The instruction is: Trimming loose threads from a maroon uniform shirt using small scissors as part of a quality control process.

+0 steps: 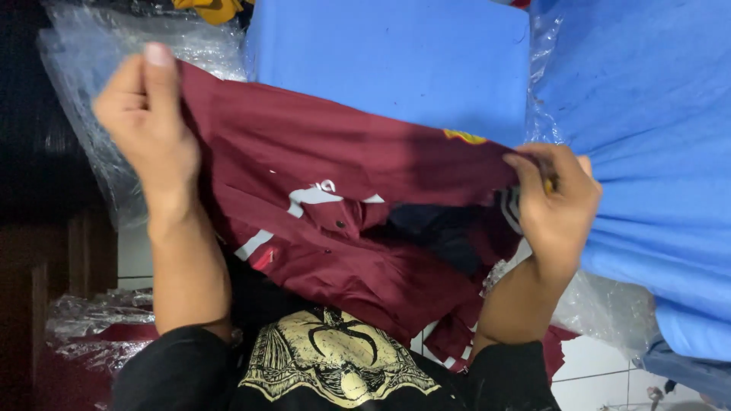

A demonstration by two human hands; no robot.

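Both hands, left (145, 122) and right (556, 205), are pinched shut on the maroon shirt (343, 205), stretched over what looks like blue fabric (396, 61). Its 2 gripped edges could slip, bunching it.

- The head camera is looking steeply down from the wearer's head, sitting close over the left hand (148, 125) and right hand (556, 205).
- It is taking in the wearer's own chest at the bottom edge.

shirt (350, 160) between hands, cloth (396, 61) behind, bags (84, 68) left
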